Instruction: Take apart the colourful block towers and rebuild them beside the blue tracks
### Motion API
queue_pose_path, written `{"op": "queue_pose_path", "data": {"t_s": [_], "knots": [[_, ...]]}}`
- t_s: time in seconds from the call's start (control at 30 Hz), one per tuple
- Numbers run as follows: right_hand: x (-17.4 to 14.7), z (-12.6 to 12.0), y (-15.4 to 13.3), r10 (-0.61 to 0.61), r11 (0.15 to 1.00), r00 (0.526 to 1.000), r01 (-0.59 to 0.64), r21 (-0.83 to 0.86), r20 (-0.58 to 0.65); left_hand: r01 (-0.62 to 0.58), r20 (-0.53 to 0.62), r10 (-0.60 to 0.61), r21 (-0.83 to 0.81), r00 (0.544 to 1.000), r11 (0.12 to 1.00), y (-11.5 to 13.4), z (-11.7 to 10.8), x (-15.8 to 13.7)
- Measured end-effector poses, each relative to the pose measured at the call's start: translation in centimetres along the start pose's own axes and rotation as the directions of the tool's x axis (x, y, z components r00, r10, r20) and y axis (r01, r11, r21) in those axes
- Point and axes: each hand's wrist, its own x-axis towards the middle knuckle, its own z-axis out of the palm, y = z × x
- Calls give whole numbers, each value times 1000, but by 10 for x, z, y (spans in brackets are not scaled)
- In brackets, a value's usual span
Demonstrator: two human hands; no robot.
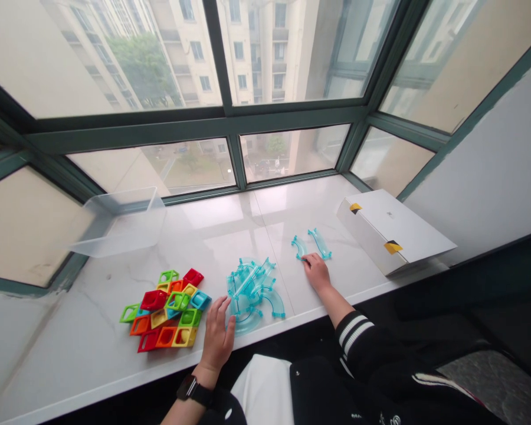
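Open sill [203, 227] lies beyond the right hand [317, 271], fingertips at a curved track [300, 245], grip unclear; near the front edge [115, 383], the left hand [218, 337], fingers loose, flanks blue pieces [249, 289].

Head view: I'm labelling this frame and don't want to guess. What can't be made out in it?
All in the head view:
- Right hand: its own fingers hide whether it grips the curved piece or only touches it.
- Turquoise pile: upper pieces overlap the lower ones, blocking a count.
- White box: its closed top hides any contents; the mark there is too small to read.
- Watch: display too dark and small.
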Motion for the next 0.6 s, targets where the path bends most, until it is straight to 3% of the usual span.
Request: {"op": "queue_pose_path", "data": {"t_s": [0.23,0.5,0.6], "knots": [[-2,-1,-1,-4,1000,999,5,24,-34,-19,-28,19,3,999,1000,5,0,1],[-15,-16,-18,-22,993,983,43,109,-181,5,-24,-6,-10,1000,1000,9,0,3],[-28,-18,-35,-49,985,992,68,161,-120,6,-29,-7,-17,1000,1000,12,0,3]]}}
